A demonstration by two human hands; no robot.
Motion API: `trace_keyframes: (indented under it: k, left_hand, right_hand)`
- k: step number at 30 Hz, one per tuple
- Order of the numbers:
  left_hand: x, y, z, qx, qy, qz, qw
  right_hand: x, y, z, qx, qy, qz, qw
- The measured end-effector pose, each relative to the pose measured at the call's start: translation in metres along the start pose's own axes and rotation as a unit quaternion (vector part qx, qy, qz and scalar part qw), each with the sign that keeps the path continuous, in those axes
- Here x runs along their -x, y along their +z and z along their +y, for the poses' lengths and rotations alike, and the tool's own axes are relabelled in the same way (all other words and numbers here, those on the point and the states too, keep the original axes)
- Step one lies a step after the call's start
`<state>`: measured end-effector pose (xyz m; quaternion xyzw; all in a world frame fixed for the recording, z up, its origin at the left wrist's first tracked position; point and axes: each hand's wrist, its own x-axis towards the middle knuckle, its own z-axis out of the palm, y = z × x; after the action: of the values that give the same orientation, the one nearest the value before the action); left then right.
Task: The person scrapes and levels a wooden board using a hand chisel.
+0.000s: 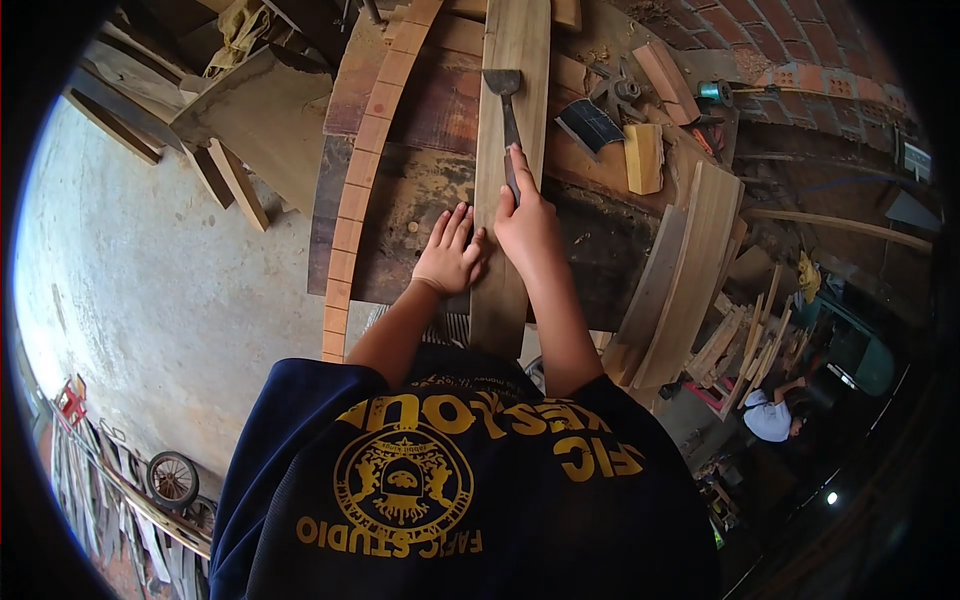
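Observation:
A long pale plank lies lengthwise over the dark, stained workbench. My right hand is closed around the handle of a scraper, index finger stretched along it. The scraper's wide, flared metal blade points away from me, over the plank's far part; whether its edge presses on the wood is not plain. Close by, my left hand lies with fingers spread against the plank's left edge and holds nothing. To its left runs a curved wooden strip marked with evenly spaced cross lines.
Right of the plank lie a dark abrasive-looking sheet, a yellowish wood block, a metal part and a teal spool. Boards lean at the bench's right. A person in a white top is farther off, lower right.

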<state>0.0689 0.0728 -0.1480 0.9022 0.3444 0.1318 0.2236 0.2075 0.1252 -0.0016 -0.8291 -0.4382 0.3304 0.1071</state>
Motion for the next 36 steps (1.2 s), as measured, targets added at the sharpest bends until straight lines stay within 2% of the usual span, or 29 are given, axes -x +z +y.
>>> trace_keyframes:
  k: [5,9,11,14,17,22,31,36]
  left_hand:
    - [0.001,0.003,-0.002,0.004,0.006,0.021,1.000]
    - [0.001,0.001,-0.003,0.017,0.024,0.022,0.999]
    - [0.002,0.000,-0.003,0.017,0.028,0.020,0.999]
    - [0.001,0.003,-0.004,0.022,0.030,0.023,0.999]
    - [0.002,0.002,-0.003,0.012,0.035,0.022,0.999]
    - [0.001,0.001,-0.003,0.012,0.027,0.026,0.999]
    - [0.001,0.000,-0.003,0.011,0.043,0.039,0.998]
    - [0.002,0.000,-0.004,0.004,0.041,0.028,0.999]
  right_hand:
    - [-0.061,-0.014,-0.020,0.024,-0.040,0.025,0.999]
    - [-0.037,-0.009,-0.016,0.021,-0.041,0.043,0.998]
    - [-0.020,-0.007,-0.011,0.010,0.002,0.000,1.000]
    - [-0.019,0.000,-0.005,0.003,-0.019,0.011,1.000]
    - [-0.055,0.004,-0.006,0.016,-0.047,0.050,0.998]
    - [-0.098,-0.011,-0.026,0.045,-0.042,0.040,0.997]
    - [-0.046,-0.008,-0.011,0.022,-0.042,0.025,0.999]
    - [-0.113,-0.031,-0.039,0.027,-0.044,0.030,0.998]
